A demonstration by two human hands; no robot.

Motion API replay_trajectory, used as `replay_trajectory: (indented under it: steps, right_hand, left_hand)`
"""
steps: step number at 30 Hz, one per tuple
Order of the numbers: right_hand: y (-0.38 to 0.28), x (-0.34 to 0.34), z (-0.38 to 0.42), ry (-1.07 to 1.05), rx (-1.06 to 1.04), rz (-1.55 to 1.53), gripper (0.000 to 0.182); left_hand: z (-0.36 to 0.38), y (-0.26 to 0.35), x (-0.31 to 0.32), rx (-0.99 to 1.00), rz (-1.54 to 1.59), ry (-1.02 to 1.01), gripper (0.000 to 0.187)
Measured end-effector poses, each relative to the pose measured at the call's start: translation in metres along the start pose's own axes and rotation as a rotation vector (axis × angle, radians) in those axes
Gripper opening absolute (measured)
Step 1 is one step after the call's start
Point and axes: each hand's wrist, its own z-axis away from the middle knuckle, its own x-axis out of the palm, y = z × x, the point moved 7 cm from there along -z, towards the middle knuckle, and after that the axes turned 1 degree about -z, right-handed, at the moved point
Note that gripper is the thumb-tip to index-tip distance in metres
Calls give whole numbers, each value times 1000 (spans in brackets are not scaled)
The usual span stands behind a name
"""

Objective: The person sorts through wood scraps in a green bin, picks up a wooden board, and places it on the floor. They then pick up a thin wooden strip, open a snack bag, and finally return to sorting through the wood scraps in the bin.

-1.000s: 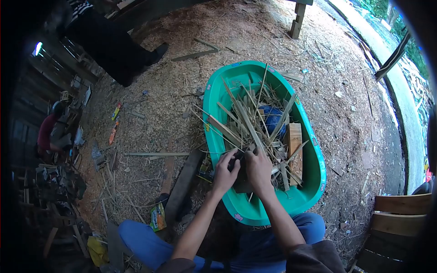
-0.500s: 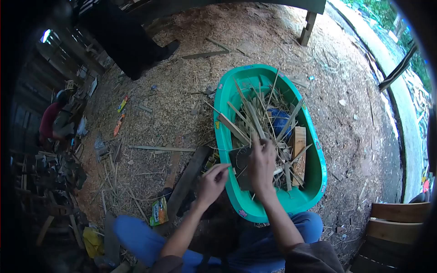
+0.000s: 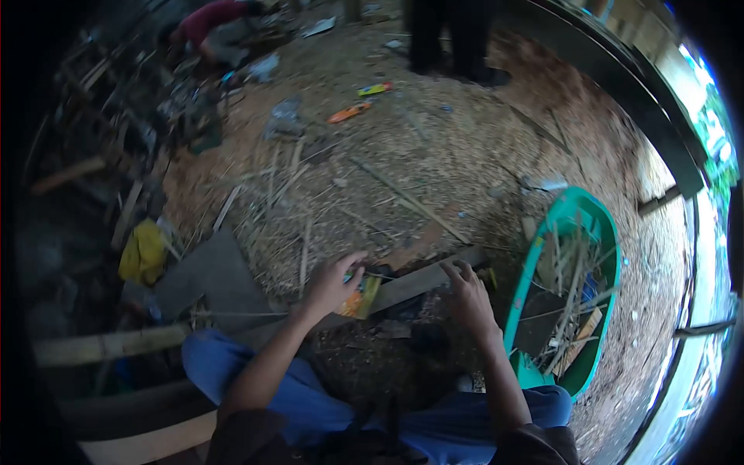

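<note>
A seated person in blue trousers [image 3: 256, 387] reaches both bare hands over sawdust-strewn ground [image 3: 434, 132]. The left hand [image 3: 333, 283] is half open, fingers loosely curled, resting at the edge of a small orange-and-yellow printed packet [image 3: 360, 298]; whether the fingers actually grip the packet cannot be told. The right hand [image 3: 469, 298] is spread open and holds nothing, its fingertips hovering just above the long grey wooden plank [image 3: 418, 283] that lies flat on the ground between the two hands. The packet lies at the near end of that plank, just beside the left hand and well apart from the right.

Beyond the plank's far end, to the right of the right hand, stands an oval green plastic tub [image 3: 527, 263] filled with thin bamboo splints [image 3: 570, 287] and a pale wooden block [image 3: 581, 349]. On the other side of the plank, a flat grey board [image 3: 213, 279] and a crumpled yellow cloth [image 3: 143, 252] lie on the ground. Farther off from the plank, loose bamboo sticks [image 3: 279, 178] litter the sawdust, an orange wrapper [image 3: 347, 113] lies near them, another person's dark trouser legs [image 3: 453, 35] stand upright, and a person in a red top [image 3: 213, 19] crouches among the clutter.
</note>
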Motion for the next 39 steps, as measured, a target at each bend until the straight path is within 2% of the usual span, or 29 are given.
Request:
replay_trajectory:
  steps: [1,4,5,10,12,13,14,16,18,20,23,24,26,28,30,31,32,34,35,36,38,39]
  right_hand:
    - [-18,14,-6,-66,-2,47,58]
    - [-61,63,-30,-114,-64,73,57]
    - [-78,79,-37,-136,-75,73,58]
    - [-140,163,-76,-198,-147,81,57]
    - [-147,191,-93,-116,-5,-31,56]
    - [-151,207,-105,-176,60,-110,60]
    - [-155,224,-114,-178,86,-105,60]
    - [-166,261,-139,-132,24,-69,60]
    - [-168,307,-164,-167,39,-46,65]
    - [-176,349,-184,-195,63,-33,71]
    - [-186,404,-198,-40,154,138,89]
    - [-191,416,-201,-50,160,129,89]
    - [-193,425,-198,9,302,104,89]
    - [-191,430,-196,52,265,14,88]
    - [-176,440,-189,-202,315,51,80]
    - [-168,439,-189,-145,303,101,70]
    - [-156,437,-184,-152,301,94,70]
    - [-152,426,-187,-156,114,85,64]
    - [-153,420,-185,-47,27,66,64]
    - [-154,419,-183,-54,32,64,64]
    - [-154,407,-193,96,49,-117,63]
    - [-151,412,-198,46,103,-162,65]
  left_hand:
    - [-1,-11,-11,37,1,15,34]
    - [-8,-52,-37,-62,57,55,37]
    - [-13,-70,-39,-3,89,87,39]
    - [-13,-153,-77,-115,163,207,38]
    - [-10,-189,-85,-90,246,384,35]
    - [-8,-216,-82,-115,206,447,36]
    - [-5,-241,-71,-113,217,423,36]
    - [7,-281,-71,-260,87,529,38]
    - [15,-306,-64,-326,77,478,40]
    - [21,-321,-57,-349,83,408,41]
    - [32,-333,-56,-386,80,403,42]
    - [34,-336,-58,-410,98,412,42]
    - [40,-335,-62,-450,83,380,42]
    - [39,-337,-63,-487,61,367,42]
    - [33,-334,-62,-466,-7,410,42]
    - [27,-331,-60,-415,33,419,43]
    - [26,-330,-58,-422,25,417,43]
    - [19,-321,-62,-374,74,439,43]
    - [19,-316,-65,-336,118,455,43]
    - [22,-317,-61,-342,118,448,43]
    - [21,-322,-58,-327,117,446,44]
    - [21,-320,-56,-330,121,444,44]
